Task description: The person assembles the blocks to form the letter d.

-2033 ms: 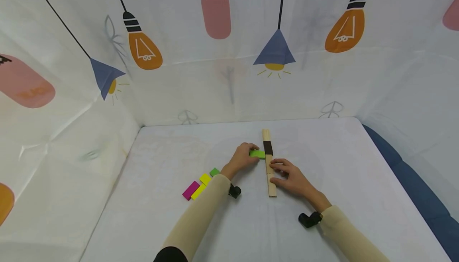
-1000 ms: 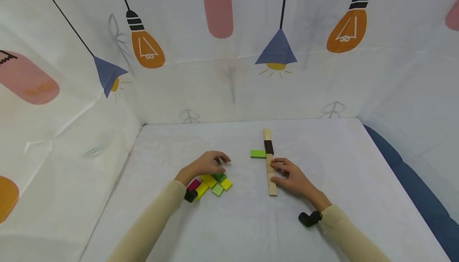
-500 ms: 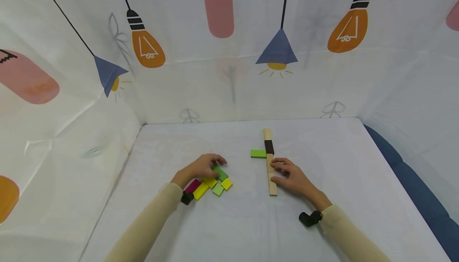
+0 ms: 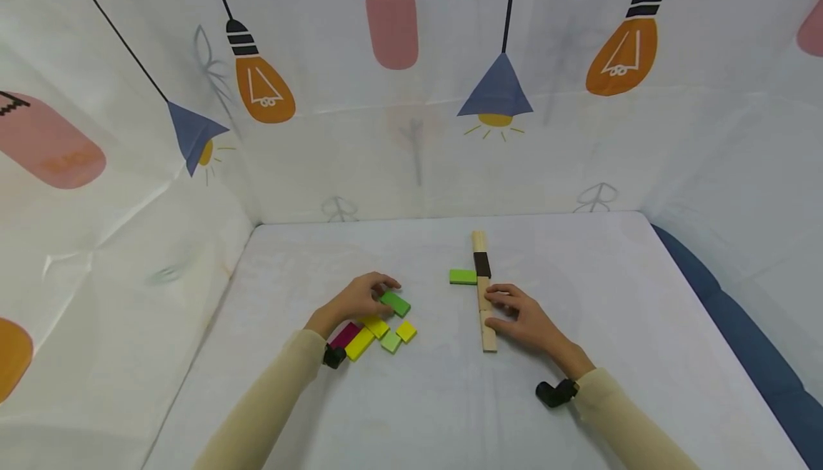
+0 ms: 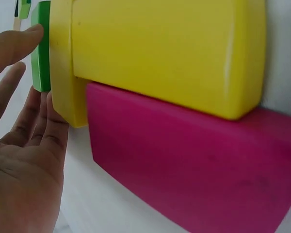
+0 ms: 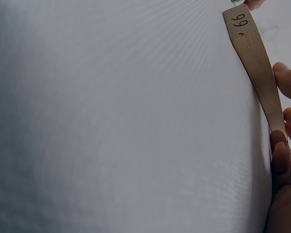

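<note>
My left hand [image 4: 356, 297] pinches a green block [image 4: 396, 304] between thumb and fingers at the top of a small group of coloured blocks. In the left wrist view the thumb lies on the green block [image 5: 41, 48], next to the yellow block [image 5: 160, 48] and the magenta block [image 5: 184, 150]. My right hand [image 4: 530, 323] rests its relaxed fingertips against the right side of a line of wooden blocks [image 4: 486, 313]. A dark brown block [image 4: 482, 264] is part of that line. A light green block [image 4: 463, 276] lies crosswise, its end at the line's left side.
Beside the left hand lie a yellow block [image 4: 360, 343], a magenta block [image 4: 346, 334], a pale green block [image 4: 391, 341] and a small yellow block [image 4: 406, 331]. The white table [image 4: 437, 413] meets a patterned cloth [image 4: 424, 156] at the back.
The left hand let go of the light green block beside the wooden line and moved left to the coloured group. The green block there has shifted slightly away with it. The right hand stays still.
</note>
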Demonstrator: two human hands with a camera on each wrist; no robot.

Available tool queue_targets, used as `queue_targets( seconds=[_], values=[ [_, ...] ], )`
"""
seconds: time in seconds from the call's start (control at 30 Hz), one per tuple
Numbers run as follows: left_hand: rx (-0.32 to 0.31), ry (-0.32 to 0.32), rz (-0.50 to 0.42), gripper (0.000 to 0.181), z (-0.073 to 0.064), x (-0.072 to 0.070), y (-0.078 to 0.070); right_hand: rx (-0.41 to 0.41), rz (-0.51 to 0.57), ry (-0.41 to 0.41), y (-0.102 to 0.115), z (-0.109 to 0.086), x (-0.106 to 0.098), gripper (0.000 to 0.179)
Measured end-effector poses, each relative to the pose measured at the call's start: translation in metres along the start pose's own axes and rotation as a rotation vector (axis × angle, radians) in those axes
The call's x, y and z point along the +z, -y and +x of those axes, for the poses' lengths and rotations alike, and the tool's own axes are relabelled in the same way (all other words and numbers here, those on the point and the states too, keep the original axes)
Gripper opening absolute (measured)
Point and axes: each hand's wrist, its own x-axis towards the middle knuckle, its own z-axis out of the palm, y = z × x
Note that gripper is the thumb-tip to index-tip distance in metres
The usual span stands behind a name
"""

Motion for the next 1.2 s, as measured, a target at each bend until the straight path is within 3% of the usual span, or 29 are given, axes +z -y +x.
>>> queue_targets(
  seconds=[0.4, 1.0, 1.2],
  values=[
    [-0.001, 0.034, -0.034, 0.036, 0.0002, -0.0012, 0.0024, 0.0, -0.016, 0.002, 0.0027, -0.0001, -0.0007, 0.047],
    [0.002, -0.007, -0.088, 0.03, -0.0027, -0.0005, 0.009, 0.001, -0.007, 0.002, 0.0003, -0.0004, 0.001, 0.047],
    [-0.006, -0.066, -0.074, 0.031, -0.0026, 0.0013, 0.007, 0.003, -0.016, 0.001, 0.0005, -0.0003, 0.001, 0.048]
  ],
)
